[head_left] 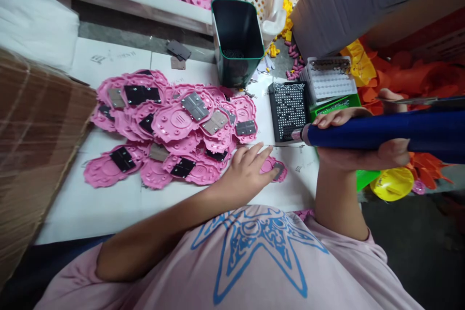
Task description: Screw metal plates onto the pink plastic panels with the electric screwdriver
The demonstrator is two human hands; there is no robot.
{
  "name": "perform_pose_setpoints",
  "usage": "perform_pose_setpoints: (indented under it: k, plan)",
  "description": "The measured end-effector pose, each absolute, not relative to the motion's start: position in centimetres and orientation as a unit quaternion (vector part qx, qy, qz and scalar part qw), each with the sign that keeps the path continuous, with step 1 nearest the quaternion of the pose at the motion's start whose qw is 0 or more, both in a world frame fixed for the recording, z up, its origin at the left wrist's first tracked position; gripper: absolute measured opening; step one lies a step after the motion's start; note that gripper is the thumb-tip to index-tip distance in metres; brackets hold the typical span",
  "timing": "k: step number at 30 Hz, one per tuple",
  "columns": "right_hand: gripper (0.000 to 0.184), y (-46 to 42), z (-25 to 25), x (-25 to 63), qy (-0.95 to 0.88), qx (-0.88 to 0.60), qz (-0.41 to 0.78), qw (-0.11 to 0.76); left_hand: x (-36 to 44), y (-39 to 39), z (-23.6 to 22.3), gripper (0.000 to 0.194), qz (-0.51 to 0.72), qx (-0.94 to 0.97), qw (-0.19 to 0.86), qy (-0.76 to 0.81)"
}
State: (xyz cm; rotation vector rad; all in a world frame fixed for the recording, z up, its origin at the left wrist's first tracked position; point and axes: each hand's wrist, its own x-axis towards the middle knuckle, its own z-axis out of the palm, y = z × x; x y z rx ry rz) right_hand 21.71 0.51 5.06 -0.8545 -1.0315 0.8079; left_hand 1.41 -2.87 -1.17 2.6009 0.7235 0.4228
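Note:
In the head view my right hand (363, 155) is wrapped around a blue electric screwdriver (381, 131), which lies nearly level and points left. Its metal tip is over the near right corner of a black screw tray (289, 106) filled with rows of small screws; whether it touches one I cannot tell. My left hand (249, 167) has its fingers spread over a pink plastic part (268, 163) with a grey plate (279, 171) at its right end. The hand covers much of this part. To the left is a pile of similar pink parts (178, 123), many with screwed-on black or grey plates.
A dark square bin (238, 65) stands behind the pile. Loose grey plates (178, 50) lie farther back. A white crate (145, 7) of pink parts spans the back. Cardboard (39, 145) borders the left; a green tray (336, 105) and orange parts (417, 77) are at right.

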Motion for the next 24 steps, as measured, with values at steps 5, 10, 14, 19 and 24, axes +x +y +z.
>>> perform_pose_setpoints:
  k: [5,10,14,19,24]
  plan:
    - [0.041,0.7,4.5,21.9,-0.455,-0.408,0.364,0.703,1.3,-2.7,-1.1,0.035,0.119,0.937,0.219,0.246]
    - [0.037,0.8,4.2,21.9,-0.473,-0.393,0.359,0.702,1.4,-2.7,-1.0,0.033,0.132,0.936,0.208,0.253]
    - [0.032,0.6,5.1,22.2,-0.476,-0.382,0.352,0.710,1.4,-2.7,-0.9,0.032,0.139,0.934,0.209,0.255]
    - [0.041,-0.9,7.3,23.1,-0.470,-0.391,0.353,0.709,1.4,-2.7,-0.8,0.031,0.128,0.932,0.214,0.262]
    - [0.058,-3.8,7.6,23.1,-0.473,-0.409,0.379,0.682,1.5,-2.5,-0.6,0.026,0.138,0.924,0.219,0.282]
